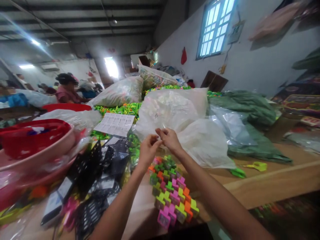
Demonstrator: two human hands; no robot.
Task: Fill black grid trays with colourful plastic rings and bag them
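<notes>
"What are the hands doing?"

"The left hand [148, 150] and right hand [170, 140] are raised and meet in front of a clear plastic bag [165, 113], forearms angled inward. The fingers are pinched narrowly, but whether they're holding a thin film is too hard to make out."

"And the colored pieces?"

"A pile of interlocked pink, green and orange plastic pieces [172, 193] lies on the wooden table [260, 183] just below the hands. Its far end is partly hidden behind the left wrist."

Basin [37, 163] left of plastic sacks [170, 113]
</notes>
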